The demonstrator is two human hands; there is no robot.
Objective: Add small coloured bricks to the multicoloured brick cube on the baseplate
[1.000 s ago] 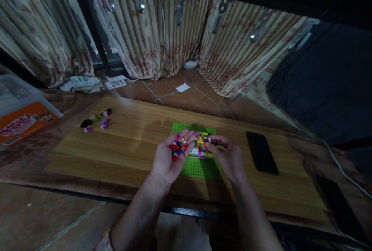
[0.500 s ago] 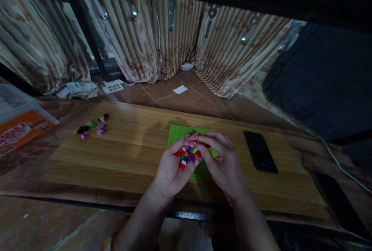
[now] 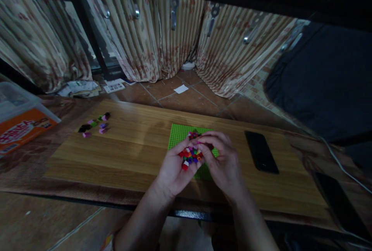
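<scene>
My left hand (image 3: 174, 169) is cupped palm up over the near edge of a green studded baseplate (image 3: 178, 134) and holds a heap of small coloured bricks (image 3: 190, 155). My right hand (image 3: 222, 161) curls over that heap from the right, its fingertips pinching among the bricks. A few more bricks (image 3: 194, 134) show on the baseplate just behind the fingers. The block of bricks that stood on the plate is hidden behind my hands.
The baseplate lies on a wooden table (image 3: 130, 146). Several loose purple, green and black bricks (image 3: 94, 123) lie at the far left of it. A black phone (image 3: 260, 152) lies to the right. An orange-labelled plastic box (image 3: 20, 121) sits left of the table.
My right hand left the side of the coloured block on the plate and came over the bricks in my left palm. My left hand shifted slightly right and toward me.
</scene>
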